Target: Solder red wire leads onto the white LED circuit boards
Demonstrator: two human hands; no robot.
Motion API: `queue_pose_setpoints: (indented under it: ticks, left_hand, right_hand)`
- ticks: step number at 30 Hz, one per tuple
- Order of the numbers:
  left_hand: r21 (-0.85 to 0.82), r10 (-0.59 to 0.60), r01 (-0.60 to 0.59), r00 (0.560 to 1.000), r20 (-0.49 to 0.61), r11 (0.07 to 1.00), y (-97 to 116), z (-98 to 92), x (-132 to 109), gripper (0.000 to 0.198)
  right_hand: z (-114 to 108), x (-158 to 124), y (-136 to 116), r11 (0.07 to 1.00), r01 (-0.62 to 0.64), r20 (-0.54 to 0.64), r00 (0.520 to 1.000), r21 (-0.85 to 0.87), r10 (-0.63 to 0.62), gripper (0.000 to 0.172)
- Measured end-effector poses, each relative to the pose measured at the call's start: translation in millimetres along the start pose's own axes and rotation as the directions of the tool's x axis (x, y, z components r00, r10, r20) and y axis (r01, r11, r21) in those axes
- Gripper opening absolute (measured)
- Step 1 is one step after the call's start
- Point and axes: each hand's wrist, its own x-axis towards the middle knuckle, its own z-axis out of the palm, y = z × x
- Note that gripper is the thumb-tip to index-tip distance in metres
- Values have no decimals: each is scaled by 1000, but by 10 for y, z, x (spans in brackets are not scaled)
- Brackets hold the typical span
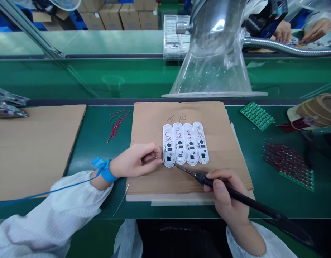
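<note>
Several white oblong circuit boards (pixel 191 144) lie side by side on a cardboard sheet (pixel 152 118), each with dark chips and a short red wire. My right hand (pixel 231 197) grips a black soldering iron (pixel 243 199), whose tip meets the lower edge of the boards between the two leftmost ones. Just left of the boards, my left hand (pixel 140 159) pinches a thin strand of solder wire (pixel 121 201), which trails down from under the palm. A blue wrist strap (pixel 108 171) with a cord circles my left wrist.
Loose red wires (pixel 117 125) lie left of the cardboard. To the right are a green board panel (pixel 257 115), a panel covered in red wires (pixel 289 161) and a taped roll (pixel 314 111). A clear fume hood (pixel 212 71) hangs behind. Across the bench, another person's hands (pixel 317 30) work.
</note>
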Motion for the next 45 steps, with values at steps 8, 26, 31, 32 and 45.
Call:
queue_pose_setpoints:
  ticks: [8, 26, 31, 32, 45]
  left_hand:
    - [29, -4, 4, 1000, -6, 1000, -12, 18, -5, 10]
    - [25, -21, 21, 1000, 3, 999, -23, 14, -7, 9]
    - [18, -44, 43, 999, 20, 999, -21, 8, -4, 10]
    - [18, -50, 49, 998, 27, 999, -18, 6, -3, 11]
    - [30, -66, 65, 997, 47, 997, -14, -15, -1, 11]
  right_hand:
    - [7, -16, 33, 999, 2, 14, 1000, -40, -1, 10]
    - [3, -24, 56, 1000, 2, 15, 1000, -23, -2, 14]
    - [0, -9, 45, 996, 11, 44, 999, -91, -7, 17]
    - [-4, -9, 46, 994, 14, 56, 998, -109, -8, 18]
    - [-13, 3, 67, 997, 12, 109, 994, -78, -3, 20]
